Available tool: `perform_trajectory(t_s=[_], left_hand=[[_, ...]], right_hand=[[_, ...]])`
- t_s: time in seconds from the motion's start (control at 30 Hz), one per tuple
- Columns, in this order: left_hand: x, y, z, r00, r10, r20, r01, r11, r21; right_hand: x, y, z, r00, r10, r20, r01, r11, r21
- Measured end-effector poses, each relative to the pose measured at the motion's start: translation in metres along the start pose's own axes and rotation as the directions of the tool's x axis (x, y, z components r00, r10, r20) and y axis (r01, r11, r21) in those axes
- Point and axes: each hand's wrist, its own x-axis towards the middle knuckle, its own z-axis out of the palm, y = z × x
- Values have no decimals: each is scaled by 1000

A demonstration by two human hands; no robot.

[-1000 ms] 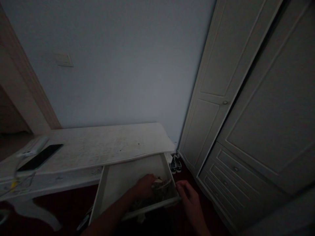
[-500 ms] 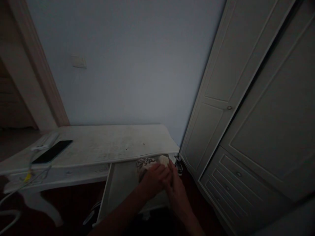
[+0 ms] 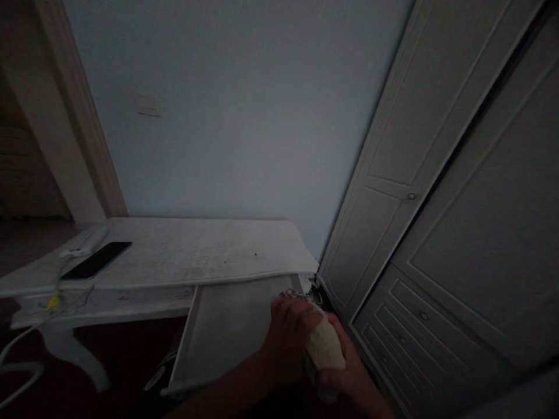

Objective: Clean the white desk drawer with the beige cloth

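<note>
Both of my hands are over the right side of the pulled-out desk drawer (image 3: 231, 331). My left hand (image 3: 290, 329) is closed over the top of a soft, pale bundle (image 3: 325, 344), which looks like rolled cloth. From the right and below, my right hand (image 3: 349, 369) wraps round the same bundle. A dark-and-light patterned piece of cloth (image 3: 293, 293) shows just beyond my left knuckles; whether it is part of the bundle I cannot tell. The dim light blurs the finger details.
A dark phone (image 3: 96, 260) and a white power strip (image 3: 84, 243) lie on the left of the white desk (image 3: 209, 250), with a cable (image 3: 26, 329) hanging down. A wardrobe (image 3: 393, 244) stands close on the right. A shoe (image 3: 161, 372) shows below, left of the drawer.
My hands and the bundle have come nearer to me and to the right. More of the pale bundle shows between the hands, and the patterned cloth has shifted right.
</note>
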Motion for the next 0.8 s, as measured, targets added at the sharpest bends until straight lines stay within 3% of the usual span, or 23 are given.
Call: perform_trajectory(t_s=[0.07,0.17,0.27,0.33,0.4,0.5,0.57,0.63,0.67,0.73,0.8], left_hand=[[6,3,-3,996,-79,-41,72,987,-143],[8,6,-6,991,-123,58,136,881,-453],[0,5,-3,955,-167,244,294,627,-721],[-5,4,2,920,-211,331,391,425,-816],[-6,4,8,900,-282,332,407,278,-870],[-2,5,14,884,-357,301,365,125,-923],[2,7,14,882,-351,314,361,77,-929],[2,7,10,887,-326,328,385,127,-914],[1,6,6,890,-309,335,405,201,-892],[-8,1,-6,887,-280,367,457,426,-781],[-24,-7,-23,868,-269,417,476,687,-549]], right_hand=[[5,7,-1,981,-92,-172,84,995,-52],[16,23,2,889,-206,-410,166,977,-131],[27,39,9,802,-238,-548,168,970,-176],[33,46,13,771,-247,-587,168,968,-186],[36,48,15,784,-286,-551,228,958,-172],[34,41,17,888,-335,-315,332,941,-66],[31,36,19,929,-317,-192,318,948,-28],[27,36,21,929,-301,-217,290,954,-80],[26,40,21,914,-306,-265,284,952,-117],[27,52,16,876,-327,-354,278,943,-182],[32,67,0,839,-328,-434,247,940,-235]])
